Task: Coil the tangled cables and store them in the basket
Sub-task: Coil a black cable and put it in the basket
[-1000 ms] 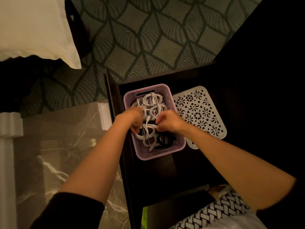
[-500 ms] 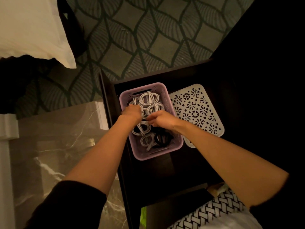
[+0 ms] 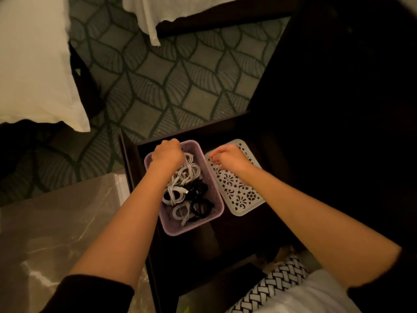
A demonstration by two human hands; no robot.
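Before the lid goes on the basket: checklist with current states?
1. All cables inside basket walls: ok where visible; left hand hides the far corner.
2. Visible cables coiled: ok, white and black loops.
3. Reach to lid: ok, it lies flat beside the basket's right side.
4. Grip of right hand on lid: not ok, fingers loosely curled over it, holding nothing.
5. Steadying by left hand at the far rim: cannot tell, fingers hidden.

Left hand (image 3: pixel 168 154) hides the basket's (image 3: pixel 178 228) far corner — perhaps gripping it.
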